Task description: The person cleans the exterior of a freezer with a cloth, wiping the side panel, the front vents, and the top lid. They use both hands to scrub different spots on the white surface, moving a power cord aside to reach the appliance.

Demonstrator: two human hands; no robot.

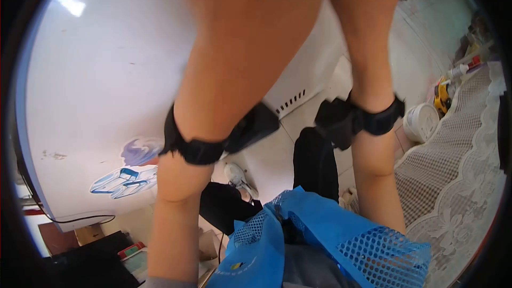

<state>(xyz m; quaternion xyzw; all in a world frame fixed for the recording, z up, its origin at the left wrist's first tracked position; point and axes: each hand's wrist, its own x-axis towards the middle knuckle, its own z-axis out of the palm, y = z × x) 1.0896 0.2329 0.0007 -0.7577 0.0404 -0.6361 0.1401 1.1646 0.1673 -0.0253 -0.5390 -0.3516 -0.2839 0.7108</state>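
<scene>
Both my forearms rise close to the camera and run out past the top edge, so my left hand and my right hand are out of view. A black strap (198,151) with a dark boxy device circles my left forearm (240,58). Another black strap (381,120) with a similar device is on my right forearm (370,48). Behind my left forearm stands a large white appliance (101,74) with a row of vent slots (290,102) and a blue and purple ice-themed sticker (125,181). What my hands hold or touch is hidden.
A checked cloth with lace edging (442,176) covers a surface on the right. Beside it are a white bucket (421,122) and a yellow and black item (441,96). A dark cable (80,218) hangs at lower left. A shoe (240,178) rests on the tiled floor (288,133).
</scene>
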